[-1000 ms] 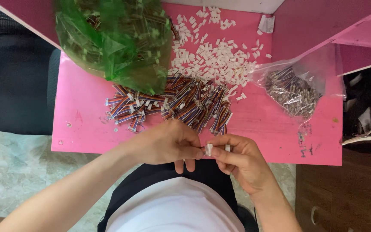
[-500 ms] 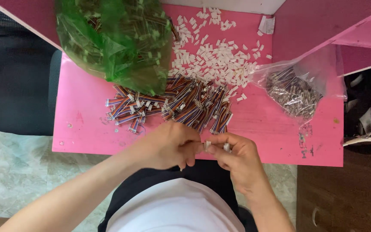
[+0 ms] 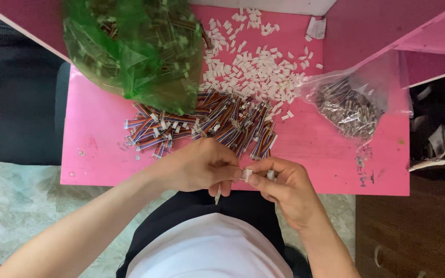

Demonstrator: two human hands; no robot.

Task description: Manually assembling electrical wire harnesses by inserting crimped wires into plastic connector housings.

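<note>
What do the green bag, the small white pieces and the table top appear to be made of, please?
The green bag looks like thin, translucent plastic film: it crinkles, shines, and its contents show through. The small white pieces seem to be moulded plastic, matte and uniform in shape, probably connector housings. The table top has a smooth pink painted or laminated surface; what lies beneath it cannot be told.

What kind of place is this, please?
Probably a small hand-assembly workstation: a pink table holds a pile of striped wire pieces, loose white connectors and bags of parts.
</note>
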